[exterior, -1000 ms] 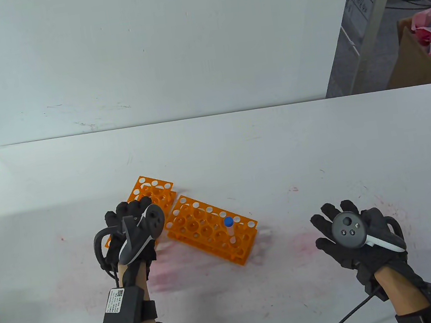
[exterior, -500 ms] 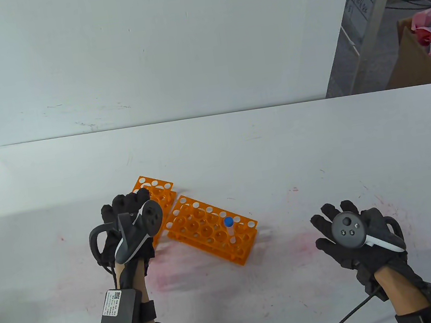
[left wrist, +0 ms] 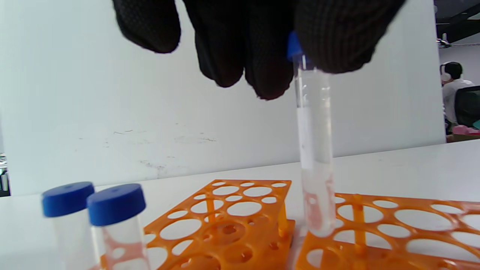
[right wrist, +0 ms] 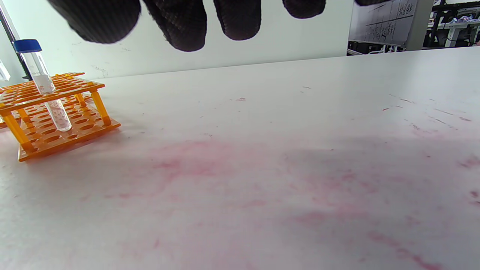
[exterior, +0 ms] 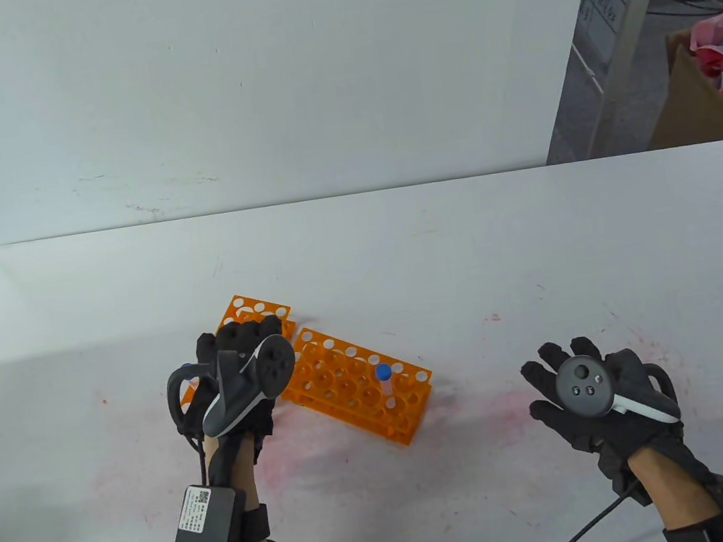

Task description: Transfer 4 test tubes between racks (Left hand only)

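Two orange racks stand side by side: the left rack [exterior: 253, 314] and the right rack [exterior: 350, 383]. My left hand [exterior: 242, 341] is over the gap between them and pinches a clear test tube [left wrist: 313, 150] by its blue cap. The tube hangs upright with its tip just above the near-left corner of the right rack [left wrist: 393, 221]. Two blue-capped tubes [left wrist: 116, 210] stand in the left rack [left wrist: 232, 210]. One blue-capped tube [exterior: 386, 385] stands in the right rack; it also shows in the right wrist view [right wrist: 41, 82]. My right hand [exterior: 565, 383] is open, palm down, empty.
A white board [exterior: 241, 86] stands along the table's far edge. Pink stains [exterior: 489, 411] mark the table top between the hands. A cardboard box [exterior: 707, 101] with coloured scraps sits beyond the table's right corner.
My left hand has moved to the right, from over the left rack toward the right rack. The right hand has not moved.
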`<state>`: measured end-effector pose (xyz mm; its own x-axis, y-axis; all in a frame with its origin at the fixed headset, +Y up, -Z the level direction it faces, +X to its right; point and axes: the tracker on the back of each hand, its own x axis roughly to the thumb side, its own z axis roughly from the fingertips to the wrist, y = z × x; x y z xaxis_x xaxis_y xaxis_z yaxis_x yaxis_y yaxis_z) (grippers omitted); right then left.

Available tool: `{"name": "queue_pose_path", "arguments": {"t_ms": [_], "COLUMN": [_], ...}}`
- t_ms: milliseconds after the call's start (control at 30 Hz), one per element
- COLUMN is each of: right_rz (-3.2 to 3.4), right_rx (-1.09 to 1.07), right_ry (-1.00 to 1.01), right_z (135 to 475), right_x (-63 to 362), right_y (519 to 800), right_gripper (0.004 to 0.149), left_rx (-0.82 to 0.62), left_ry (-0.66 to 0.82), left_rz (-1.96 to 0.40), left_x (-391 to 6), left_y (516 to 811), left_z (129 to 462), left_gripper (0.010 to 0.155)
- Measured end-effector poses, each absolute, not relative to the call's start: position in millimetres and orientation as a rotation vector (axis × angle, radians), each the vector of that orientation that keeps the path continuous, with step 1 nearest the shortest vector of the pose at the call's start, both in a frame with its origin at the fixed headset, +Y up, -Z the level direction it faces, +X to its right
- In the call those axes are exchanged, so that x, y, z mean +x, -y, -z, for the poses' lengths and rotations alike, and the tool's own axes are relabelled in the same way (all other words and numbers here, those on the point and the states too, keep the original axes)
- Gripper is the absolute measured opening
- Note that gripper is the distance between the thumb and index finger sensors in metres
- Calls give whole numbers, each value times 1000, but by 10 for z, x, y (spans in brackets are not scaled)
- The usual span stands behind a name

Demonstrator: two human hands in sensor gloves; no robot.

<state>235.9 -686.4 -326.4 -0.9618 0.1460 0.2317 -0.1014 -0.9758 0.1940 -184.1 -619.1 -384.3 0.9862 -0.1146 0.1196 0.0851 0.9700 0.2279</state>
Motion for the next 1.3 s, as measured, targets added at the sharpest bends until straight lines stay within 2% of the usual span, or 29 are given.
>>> {"name": "queue_pose_path", "arguments": {"t_ms": [533, 1300], "right_rz": [-2984, -2982], "right_rx": [385, 393], "right_ry": [-286, -297], "right_z": [3261, 3266], "right_x": [2353, 2349], "right_y": [6872, 6877], "right_gripper": [63, 62], "left_rx": [100, -20], "left_ry": [287, 413], "left_rz": [31, 91], "left_x": [-1549, -1094], "left_y": [6059, 6177], "left_z": [3787, 3750], "left_gripper": [54, 53]}}
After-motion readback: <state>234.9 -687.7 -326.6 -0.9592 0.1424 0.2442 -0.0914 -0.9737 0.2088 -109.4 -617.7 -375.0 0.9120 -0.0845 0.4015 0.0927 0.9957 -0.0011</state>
